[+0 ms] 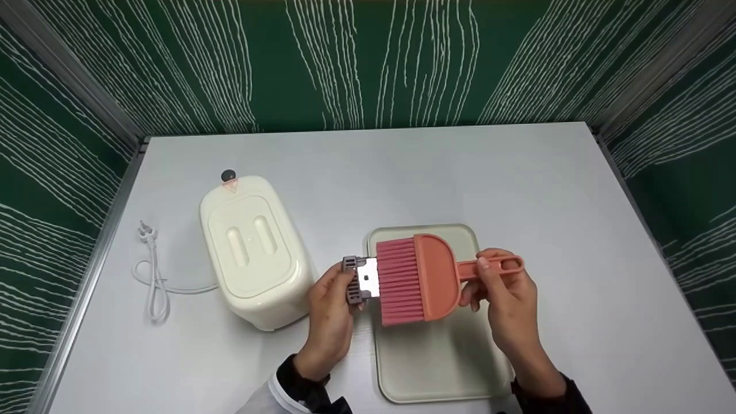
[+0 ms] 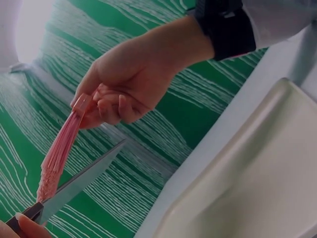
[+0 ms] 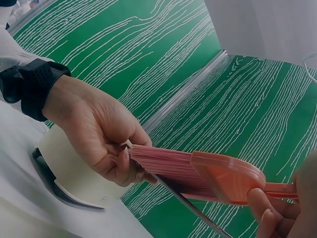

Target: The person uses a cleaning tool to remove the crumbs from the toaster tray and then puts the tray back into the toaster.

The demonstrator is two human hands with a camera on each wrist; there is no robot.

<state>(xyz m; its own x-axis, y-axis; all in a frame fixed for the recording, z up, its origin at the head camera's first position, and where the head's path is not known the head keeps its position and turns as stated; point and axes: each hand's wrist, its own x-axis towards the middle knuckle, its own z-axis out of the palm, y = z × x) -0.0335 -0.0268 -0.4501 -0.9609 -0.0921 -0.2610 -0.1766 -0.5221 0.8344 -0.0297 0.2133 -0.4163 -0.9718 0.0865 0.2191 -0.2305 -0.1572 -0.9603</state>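
My right hand (image 1: 512, 299) grips the handle of an orange hand brush (image 1: 440, 276) with pink bristles. The bristles lie across a thin metal plate (image 1: 368, 278) with a grey slotted end, which looks like a toaster's crumb tray. My left hand (image 1: 332, 316) pinches that grey end between thumb and fingers. In the left wrist view, the bristle tips touch the plate (image 2: 84, 181) near its dark end. From the right wrist view, the plate (image 3: 190, 206) passes slantwise below the brush (image 3: 223, 176). Much of the plate is hidden under the brush in the head view.
A pale green tray (image 1: 440, 368) lies on the table beneath the brush. To its left stands a cream toaster (image 1: 253, 247) with a dark knob (image 1: 228, 175). Its white cord and plug (image 1: 155, 276) lie coiled farther left. Green patterned panels (image 1: 368, 63) border the table.
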